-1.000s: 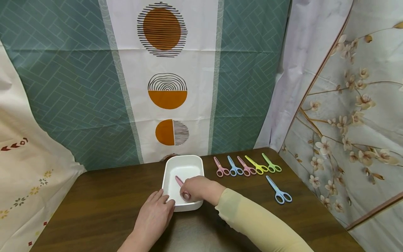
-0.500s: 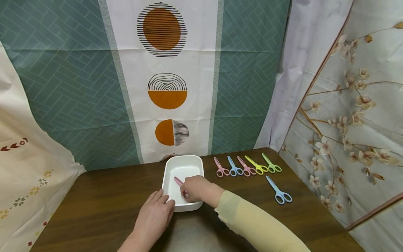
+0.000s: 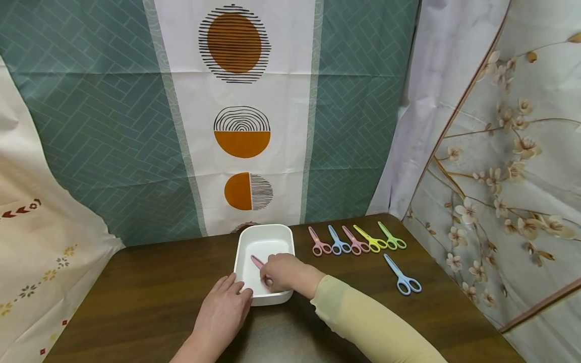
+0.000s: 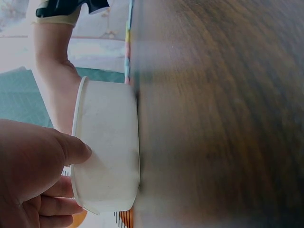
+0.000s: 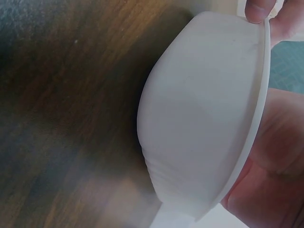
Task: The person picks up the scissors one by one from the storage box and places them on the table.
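Observation:
A shallow white plastic tray point(image 3: 271, 300) rests on the table in front of me. My left hand point(image 3: 223, 308) holds its near left corner, the thumb against the outer wall and the fingers at the rim, as the left wrist view shows. My right hand point(image 3: 285, 273) reaches inside and grips a pair of pink scissors point(image 3: 256, 261) by the handles. The blades point to the far left over the tray floor. In the right wrist view the tray wall point(image 5: 204, 104) hides the scissors, and part of my right hand point(image 5: 280, 137) shows behind the rim.
On the brown table point(image 3: 150, 292), a row of scissors stands at the back right: pink scissors point(image 3: 320, 245), blue scissors point(image 3: 338, 243), more pink scissors point(image 3: 356, 243), yellow scissors point(image 3: 373, 241) and green scissors point(image 3: 392, 238). Larger blue scissors point(image 3: 402, 276) lie nearer. Patterned cloths hang behind and beside.
My right hand has turned slightly and the pink scissors' tip has shifted a little to the left inside the tray. My left hand keeps its place on the tray.

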{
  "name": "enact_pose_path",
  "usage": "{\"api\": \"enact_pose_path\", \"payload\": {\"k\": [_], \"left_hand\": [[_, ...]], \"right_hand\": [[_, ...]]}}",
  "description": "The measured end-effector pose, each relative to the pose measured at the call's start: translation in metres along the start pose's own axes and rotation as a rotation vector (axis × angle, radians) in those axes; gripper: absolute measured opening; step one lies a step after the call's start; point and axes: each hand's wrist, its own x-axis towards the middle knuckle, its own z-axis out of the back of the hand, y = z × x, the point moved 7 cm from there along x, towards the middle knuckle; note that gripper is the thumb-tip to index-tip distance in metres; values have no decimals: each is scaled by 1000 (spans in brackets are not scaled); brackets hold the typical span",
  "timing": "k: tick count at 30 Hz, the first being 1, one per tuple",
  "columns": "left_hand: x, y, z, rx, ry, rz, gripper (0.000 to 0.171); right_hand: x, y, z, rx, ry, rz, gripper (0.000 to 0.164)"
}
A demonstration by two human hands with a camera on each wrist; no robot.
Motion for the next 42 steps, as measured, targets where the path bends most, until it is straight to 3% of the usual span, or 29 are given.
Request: {"api": "enact_pose_path", "payload": {"k": [8, 14, 21, 26, 32, 42], "left_hand": [[-1, -1, 1, -2, -21, -7, 22], [-1, -1, 1, -2, -26, -11, 22], [-2, 0, 0, 0, -20, -9, 24], [-2, 0, 0, -3, -15, -6, 24], [-1, 1, -2, -3, 42, 22, 22], [0, 2, -2, -13, 9, 9, 23]], "right_hand": [[-3, 0, 4, -18, -56, 5, 10], [-8, -5, 10, 54, -105, -34, 22], [-15, -15, 17, 65, -166, -65, 24], [-23, -21, 27, 81, -252, -65, 24], [-35, -25, 36, 111, -308, -55, 24], [-56, -31, 42, 105, -412, -57, 33]]}}
